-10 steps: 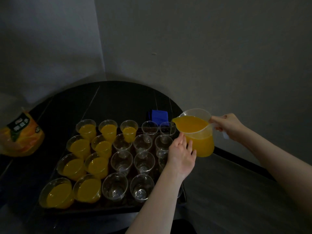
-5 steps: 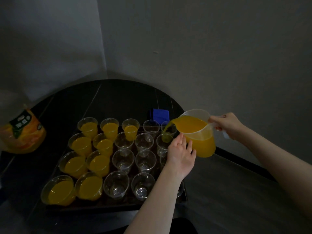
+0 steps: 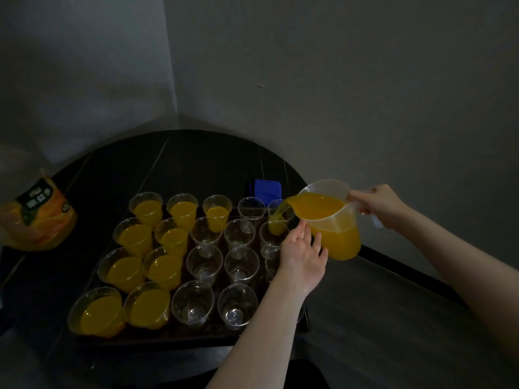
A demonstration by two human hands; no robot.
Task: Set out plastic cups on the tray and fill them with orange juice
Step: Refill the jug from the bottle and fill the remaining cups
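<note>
Pour: the right hand (image 3: 377, 204), its grip wrapped round the handle, tips the jug (image 3: 331, 220) at 3 o'clock of the tray (image 3: 157, 336); juice streams into the far-right cup (image 3: 276, 217).
Left hand (image 3: 302, 255): fingers loosely spread, holding nothing, resting by the right-column cups just under the jug.
Cups: juice fills the two 9 o'clock columns and one 12 o'clock cup; the rest are empty.
Risk: a steeper tilt could overshoot the narrow rim and splash the desk (image 3: 379, 318); a nudge could topple the light empties.
Bottle (image 3: 36, 217): 9 o'clock, well apart.
</note>
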